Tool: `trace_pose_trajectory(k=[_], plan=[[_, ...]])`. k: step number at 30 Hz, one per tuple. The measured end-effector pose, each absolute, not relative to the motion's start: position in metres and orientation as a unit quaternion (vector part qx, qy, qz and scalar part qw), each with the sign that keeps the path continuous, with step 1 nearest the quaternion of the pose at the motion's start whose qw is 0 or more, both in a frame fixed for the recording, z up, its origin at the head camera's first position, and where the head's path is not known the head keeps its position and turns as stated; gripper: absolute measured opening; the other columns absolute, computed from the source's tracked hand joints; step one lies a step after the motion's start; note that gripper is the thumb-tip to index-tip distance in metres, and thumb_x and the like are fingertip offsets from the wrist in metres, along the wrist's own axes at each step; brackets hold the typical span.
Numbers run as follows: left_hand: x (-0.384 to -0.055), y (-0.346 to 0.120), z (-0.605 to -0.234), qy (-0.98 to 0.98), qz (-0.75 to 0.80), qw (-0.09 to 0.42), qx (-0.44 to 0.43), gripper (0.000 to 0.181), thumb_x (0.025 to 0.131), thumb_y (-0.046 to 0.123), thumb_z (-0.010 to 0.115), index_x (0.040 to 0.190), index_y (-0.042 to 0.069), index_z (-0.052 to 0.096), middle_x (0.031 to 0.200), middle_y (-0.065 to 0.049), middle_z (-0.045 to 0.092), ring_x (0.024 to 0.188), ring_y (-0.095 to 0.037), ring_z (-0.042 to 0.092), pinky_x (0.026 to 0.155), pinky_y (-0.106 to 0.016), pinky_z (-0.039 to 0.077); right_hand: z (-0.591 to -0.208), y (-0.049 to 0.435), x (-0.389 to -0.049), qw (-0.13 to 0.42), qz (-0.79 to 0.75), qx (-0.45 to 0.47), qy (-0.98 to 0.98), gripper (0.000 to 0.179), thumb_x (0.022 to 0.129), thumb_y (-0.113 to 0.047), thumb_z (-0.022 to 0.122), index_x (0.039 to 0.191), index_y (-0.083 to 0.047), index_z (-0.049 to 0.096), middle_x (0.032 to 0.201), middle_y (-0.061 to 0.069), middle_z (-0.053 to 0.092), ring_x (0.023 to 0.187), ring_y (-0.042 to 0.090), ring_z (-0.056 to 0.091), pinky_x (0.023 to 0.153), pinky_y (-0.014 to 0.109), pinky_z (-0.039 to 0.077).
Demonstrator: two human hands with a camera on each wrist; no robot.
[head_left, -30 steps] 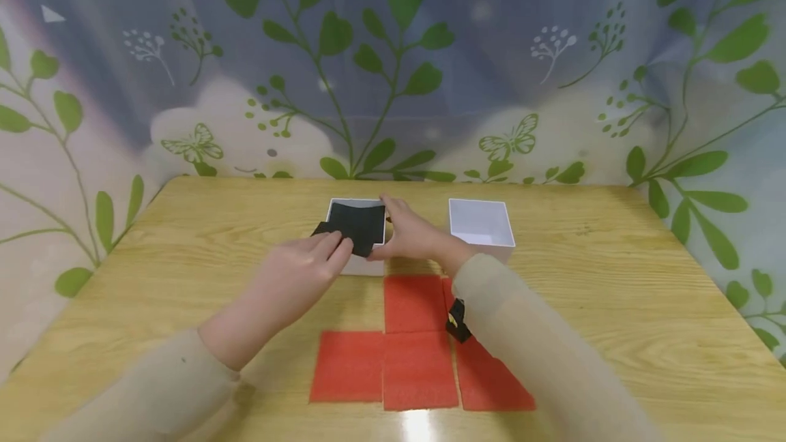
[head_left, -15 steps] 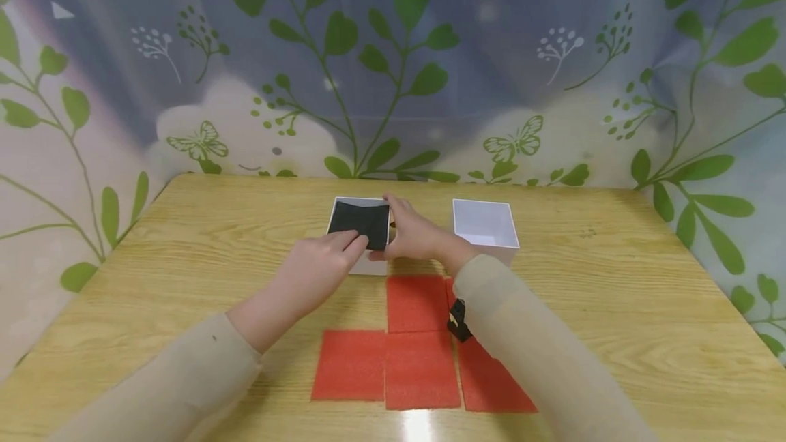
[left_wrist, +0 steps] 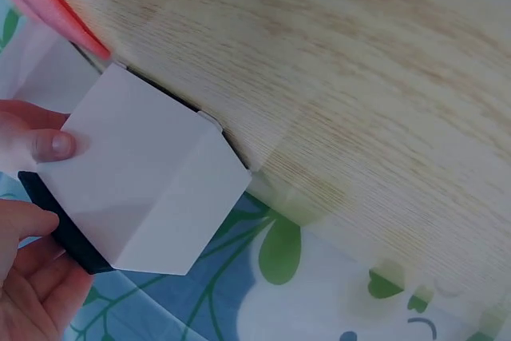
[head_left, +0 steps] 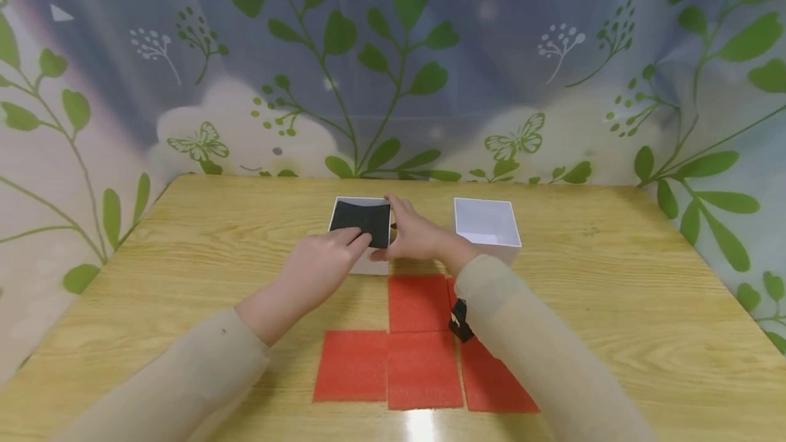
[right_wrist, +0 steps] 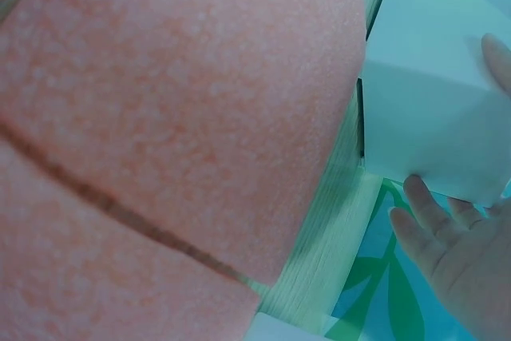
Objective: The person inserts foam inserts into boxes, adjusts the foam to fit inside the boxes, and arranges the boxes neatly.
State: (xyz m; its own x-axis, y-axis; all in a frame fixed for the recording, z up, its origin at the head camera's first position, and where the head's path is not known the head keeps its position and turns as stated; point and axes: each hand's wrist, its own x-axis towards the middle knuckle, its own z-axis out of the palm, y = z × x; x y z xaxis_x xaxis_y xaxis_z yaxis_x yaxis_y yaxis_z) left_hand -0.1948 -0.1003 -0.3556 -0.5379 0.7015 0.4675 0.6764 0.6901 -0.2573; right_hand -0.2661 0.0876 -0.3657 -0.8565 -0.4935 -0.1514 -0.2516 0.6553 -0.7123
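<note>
Seemingly fitting the black sheet [head_left: 362, 217] into the left white box [head_left: 371, 263], pinching it with the left hand [head_left: 325, 261], gripping the box with the right hand [head_left: 420, 234], probably needing a deeper tuck next.

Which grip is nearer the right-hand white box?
Right: the right grip is left of that white box; the left grip is farther left, at the black sheet.

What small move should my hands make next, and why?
I'd probably press the black piece down with your left hand, at its near edge: that edge shows beyond the rim of the white box, which your right hand grips, so it should hold steady.
</note>
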Motion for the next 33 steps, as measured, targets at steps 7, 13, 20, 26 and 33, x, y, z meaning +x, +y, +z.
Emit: trace_pose_trajectory(k=[7, 13, 20, 26, 33], plan=[[-0.1985, -0.0996, -0.359, -0.885, 0.014, 0.268, -0.382, 0.025, 0.079, -0.003, 0.069, 0.104, 0.004, 0.069, 0.097, -0.01, 0.067, 0.087, -0.021, 0.065, 0.058, -0.035, 0.055, -0.3675, 0.0876, -0.2669, 0.166, -0.359, -0.221, 0.891, 0.109, 0.073, -0.029, 0.081, 0.148, -0.007, 0.004, 0.148, 0.017, 0.013, 0.121, 0.029, 0.043, 0.099, 0.038, 0.038], [-0.1982, -0.0986, -0.3599, -0.889, 0.012, 0.263, -0.375, 0.029, 0.079, -0.002, 0.07, 0.107, 0.003, 0.069, 0.1, -0.012, 0.067, 0.09, -0.022, 0.064, 0.06, -0.035, 0.055, -0.3705, 0.0873, -0.2672, 0.168, -0.357, -0.22, 0.892, 0.109, 0.073, -0.03, 0.081, 0.148, -0.008, 0.004, 0.147, 0.017, 0.015, 0.12, 0.029, 0.044, 0.099, 0.038, 0.039], [-0.2027, -0.0947, -0.36, -0.895, 0.015, 0.257, -0.364, 0.031, 0.081, -0.001, 0.069, 0.111, 0.004, 0.068, 0.104, -0.012, 0.066, 0.093, -0.023, 0.064, 0.061, -0.036, 0.055, -0.3679, 0.0896, -0.2684, 0.159, -0.342, -0.221, 0.899, 0.108, 0.073, -0.033, 0.08, 0.147, -0.008, 0.005, 0.144, 0.017, 0.019, 0.118, 0.027, 0.044, 0.099, 0.038, 0.038], [-0.2047, -0.0947, -0.3635, -0.895, 0.013, 0.261, -0.362, 0.03, 0.081, -0.002, 0.067, 0.111, 0.004, 0.068, 0.105, -0.012, 0.066, 0.094, -0.023, 0.063, 0.061, -0.036, 0.055, -0.3672, 0.0891, -0.2691, 0.166, -0.34, -0.223, 0.899, 0.109, 0.074, -0.033, 0.079, 0.148, -0.008, 0.002, 0.148, 0.018, 0.013, 0.119, 0.028, 0.045, 0.1, 0.039, 0.037], [-0.2033, -0.0945, -0.3652, -0.894, 0.01, 0.257, -0.368, 0.033, 0.081, -0.002, 0.068, 0.113, 0.004, 0.067, 0.109, -0.013, 0.064, 0.1, -0.026, 0.061, 0.076, -0.04, 0.053, -0.369, 0.0901, -0.2694, 0.16, -0.342, -0.227, 0.898, 0.107, 0.074, -0.033, 0.079, 0.147, -0.009, 0.005, 0.144, 0.017, 0.02, 0.119, 0.026, 0.042, 0.099, 0.038, 0.038]])
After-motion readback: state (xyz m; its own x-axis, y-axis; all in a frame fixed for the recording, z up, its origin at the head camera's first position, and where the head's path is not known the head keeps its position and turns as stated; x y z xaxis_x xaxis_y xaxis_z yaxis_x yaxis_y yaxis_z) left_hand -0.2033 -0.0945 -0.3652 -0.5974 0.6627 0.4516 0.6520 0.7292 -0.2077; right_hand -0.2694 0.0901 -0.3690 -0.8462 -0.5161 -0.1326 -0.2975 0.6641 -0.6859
